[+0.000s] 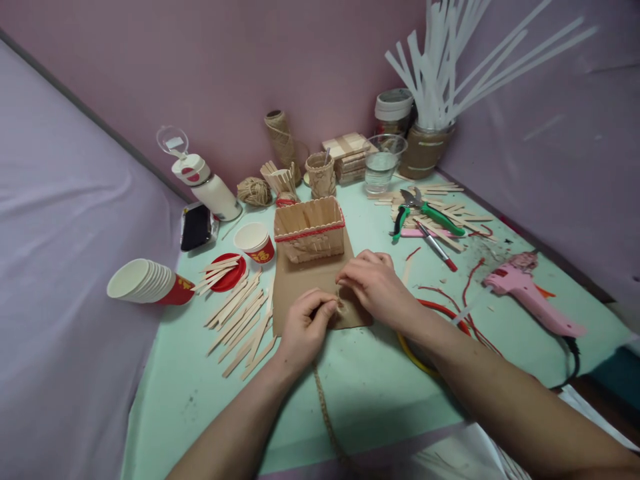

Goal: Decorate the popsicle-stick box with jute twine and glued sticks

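Note:
Both hands meet over the lower part of a brown cardboard sheet (295, 293). My left hand (307, 323) pinches a braided twine cord (323, 397), whose tail runs down from under the palm toward the table's front edge. My right hand (367, 280) has its fingertips bent together at the frayed end of the same cord, just above my left fingertips. Just beyond the hands, on the back of the cardboard, stands a small box made of wooden sticks (313, 240) with red cord around its rim.
Left are loose wooden sticks (240, 320), stacked paper cups (145, 283), a single cup (255, 243) and a white bottle (210, 190). Right are green-handled pruners (430, 217), a pink glue gun (535, 297) and red cords (473, 280). Behind stand twine (283, 140) and a water cup (383, 167).

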{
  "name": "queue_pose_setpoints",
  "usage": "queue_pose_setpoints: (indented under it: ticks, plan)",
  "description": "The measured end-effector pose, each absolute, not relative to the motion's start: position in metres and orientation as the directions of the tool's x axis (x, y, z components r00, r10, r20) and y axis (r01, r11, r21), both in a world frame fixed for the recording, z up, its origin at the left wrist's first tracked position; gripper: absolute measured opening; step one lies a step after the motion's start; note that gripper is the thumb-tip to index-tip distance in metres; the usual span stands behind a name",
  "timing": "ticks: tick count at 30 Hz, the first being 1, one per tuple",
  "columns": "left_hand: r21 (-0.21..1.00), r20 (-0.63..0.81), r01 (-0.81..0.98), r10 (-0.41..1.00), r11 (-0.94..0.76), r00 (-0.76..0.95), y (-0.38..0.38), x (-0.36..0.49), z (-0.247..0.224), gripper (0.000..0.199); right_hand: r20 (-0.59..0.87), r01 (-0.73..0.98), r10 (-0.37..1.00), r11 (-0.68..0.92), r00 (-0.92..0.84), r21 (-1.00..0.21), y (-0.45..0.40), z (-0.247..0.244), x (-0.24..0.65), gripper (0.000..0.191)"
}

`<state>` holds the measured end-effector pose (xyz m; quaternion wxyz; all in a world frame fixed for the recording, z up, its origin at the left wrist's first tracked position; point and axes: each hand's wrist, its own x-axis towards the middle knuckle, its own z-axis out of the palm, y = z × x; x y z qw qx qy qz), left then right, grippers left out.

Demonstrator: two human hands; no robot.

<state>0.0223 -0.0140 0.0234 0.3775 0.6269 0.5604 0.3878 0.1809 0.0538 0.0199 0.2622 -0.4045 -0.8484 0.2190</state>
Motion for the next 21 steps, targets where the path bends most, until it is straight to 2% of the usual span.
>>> queue_pose_setpoints:
  ticks: [6, 11, 16, 21]
  plan:
    - [0.911, 0.070, 0.410, 0.997, -0.046, -0.044, -0.013, 0.021, 0.019, 0.020, 0.380, 0.484, 0.786, 0.606, -0.488, -0.631, 0.049, 0.030, 0.183, 0.026]
    - [0.913, 0.063, 0.409, 0.983, 0.014, -0.175, -0.010, 0.017, 0.015, 0.021, 0.421, 0.360, 0.701, 0.679, -0.575, -0.640, 0.042, 0.036, 0.181, 0.020]
    - [0.884, 0.104, 0.467, 0.986, -0.032, -0.129, -0.010, 0.019, 0.016, 0.020, 0.413, 0.392, 0.686, 0.701, -0.599, -0.596, 0.044, 0.031, 0.178, 0.008]
    - [0.836, 0.142, 0.543, 0.987, -0.076, -0.081, -0.010, 0.019, 0.014, 0.019, 0.389, 0.403, 0.709, 0.674, -0.588, -0.620, 0.048, 0.026, 0.179, 0.015]
